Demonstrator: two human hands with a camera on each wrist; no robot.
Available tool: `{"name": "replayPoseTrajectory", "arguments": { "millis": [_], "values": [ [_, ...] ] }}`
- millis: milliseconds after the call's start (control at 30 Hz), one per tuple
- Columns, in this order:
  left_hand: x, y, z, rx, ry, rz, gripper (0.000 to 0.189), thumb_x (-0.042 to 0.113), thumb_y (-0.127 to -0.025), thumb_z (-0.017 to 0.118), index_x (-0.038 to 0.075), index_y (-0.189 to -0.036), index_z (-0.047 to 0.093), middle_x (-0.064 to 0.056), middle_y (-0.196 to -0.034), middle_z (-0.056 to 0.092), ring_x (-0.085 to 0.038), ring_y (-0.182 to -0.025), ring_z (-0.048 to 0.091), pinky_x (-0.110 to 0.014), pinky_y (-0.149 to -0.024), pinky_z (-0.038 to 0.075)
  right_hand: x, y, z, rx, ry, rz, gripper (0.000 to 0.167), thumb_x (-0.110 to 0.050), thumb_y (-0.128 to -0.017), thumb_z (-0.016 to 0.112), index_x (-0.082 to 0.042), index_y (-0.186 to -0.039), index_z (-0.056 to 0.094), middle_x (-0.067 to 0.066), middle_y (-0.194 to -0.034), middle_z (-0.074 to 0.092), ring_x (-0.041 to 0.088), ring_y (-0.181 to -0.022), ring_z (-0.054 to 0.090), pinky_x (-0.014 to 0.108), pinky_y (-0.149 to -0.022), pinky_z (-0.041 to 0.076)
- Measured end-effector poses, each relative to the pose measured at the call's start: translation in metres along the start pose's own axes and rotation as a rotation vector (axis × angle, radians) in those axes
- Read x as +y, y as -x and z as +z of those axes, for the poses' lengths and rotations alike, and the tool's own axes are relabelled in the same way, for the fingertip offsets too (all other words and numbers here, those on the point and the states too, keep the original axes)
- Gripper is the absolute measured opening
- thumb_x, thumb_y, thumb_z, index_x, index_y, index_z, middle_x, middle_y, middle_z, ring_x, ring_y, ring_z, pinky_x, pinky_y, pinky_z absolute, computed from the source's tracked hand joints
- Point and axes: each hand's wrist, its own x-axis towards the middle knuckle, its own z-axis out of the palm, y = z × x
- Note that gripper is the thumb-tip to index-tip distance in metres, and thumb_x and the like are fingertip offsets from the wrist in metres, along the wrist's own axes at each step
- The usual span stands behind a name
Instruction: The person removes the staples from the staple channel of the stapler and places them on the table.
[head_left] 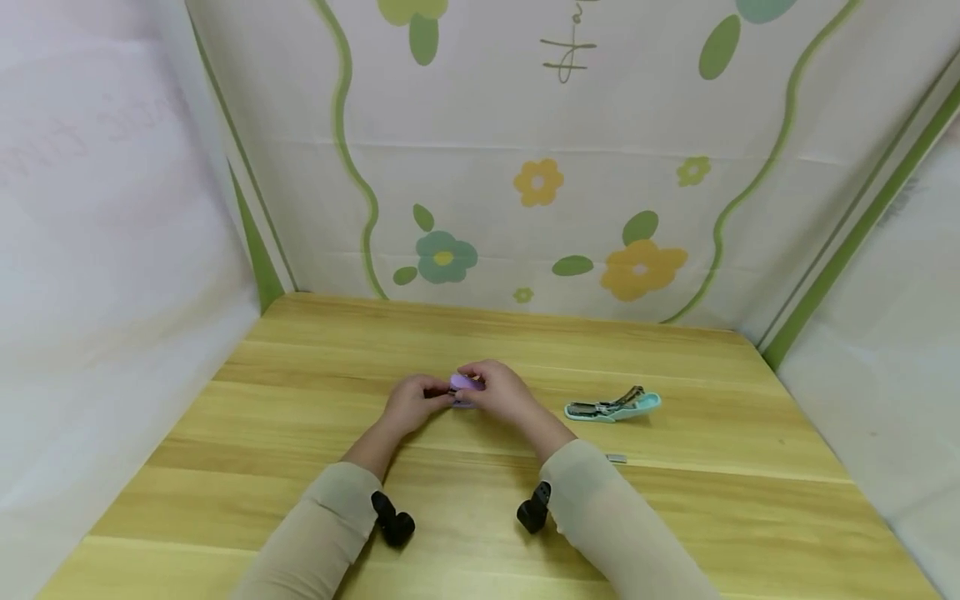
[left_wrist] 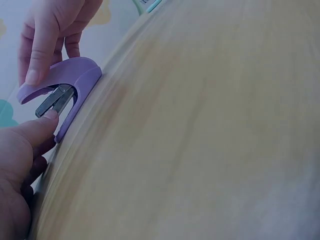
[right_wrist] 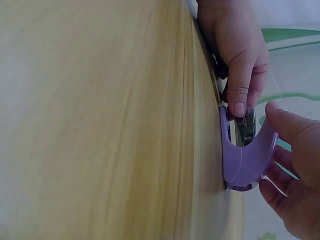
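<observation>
A purple stapler [head_left: 465,382] stands on the wooden table between both hands, its top cover lifted away from the base. My right hand [head_left: 501,392] grips that cover, thumb on one side and fingers on the other, as the right wrist view shows. At the stapler's front, my left hand [head_left: 409,405] pinches near the tip of the metal magazine [left_wrist: 56,99]. The left thumb lies on the metal, while the fingers curl below, partly hidden. In the right wrist view the purple body [right_wrist: 248,161] curves open around the magazine.
To the right lies a mint-green stapler [head_left: 645,404], swung open with its metal parts exposed. A small silver strip [head_left: 617,458], like staples, rests beside the right forearm. Fabric walls with printed flowers [head_left: 538,182] border the wooden table [head_left: 300,517] at the back and sides.
</observation>
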Motion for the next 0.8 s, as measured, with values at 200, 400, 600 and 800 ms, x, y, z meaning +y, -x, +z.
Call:
{"name": "replayPoseTrajectory", "arguments": {
  "millis": [200, 400, 600, 800],
  "values": [
    [0.003, 0.0, 0.001, 0.006, -0.008, -0.02, 0.015, 0.023, -0.085, 0.077, 0.014, -0.097, 0.079, -0.001, -0.1, 0.075, -0.019, -0.097, 0.066, -0.041, -0.09, 0.052, -0.005, -0.003, 0.0, -0.011, 0.117, -0.023, 0.039, -0.026, -0.091, 0.071, -0.008, -0.125, 0.067, 0.01, -0.121, 0.067, 0.022, -0.109, 0.062, 0.039, -0.097, 0.052],
    [0.003, 0.0, 0.001, 0.011, -0.021, -0.018, 0.015, 0.023, -0.085, 0.077, 0.014, -0.096, 0.079, -0.001, -0.099, 0.075, -0.019, -0.097, 0.067, -0.041, -0.089, 0.053, -0.005, 0.0, 0.0, 0.0, 0.113, -0.055, 0.033, -0.026, -0.093, 0.068, -0.009, -0.122, 0.068, 0.01, -0.117, 0.066, 0.022, -0.106, 0.062, 0.04, -0.095, 0.052],
    [0.001, 0.001, 0.0, 0.015, -0.018, -0.034, 0.016, 0.023, -0.086, 0.076, 0.013, -0.098, 0.078, -0.003, -0.103, 0.074, -0.021, -0.099, 0.066, -0.043, -0.09, 0.052, -0.001, 0.005, -0.004, 0.025, -0.018, 0.02, 0.033, -0.028, -0.095, 0.065, -0.012, -0.125, 0.064, 0.006, -0.119, 0.063, 0.021, -0.107, 0.059, 0.039, -0.094, 0.052],
    [-0.001, 0.001, 0.001, 0.016, -0.014, -0.039, 0.017, 0.025, -0.088, 0.075, 0.013, -0.1, 0.078, -0.005, -0.107, 0.073, -0.024, -0.103, 0.065, -0.044, -0.092, 0.052, 0.009, 0.012, -0.009, 0.042, -0.064, 0.002, 0.045, -0.027, -0.098, 0.06, -0.018, -0.141, 0.049, 0.004, -0.117, 0.061, 0.019, -0.108, 0.058, 0.038, -0.089, 0.052]
  ]
}}
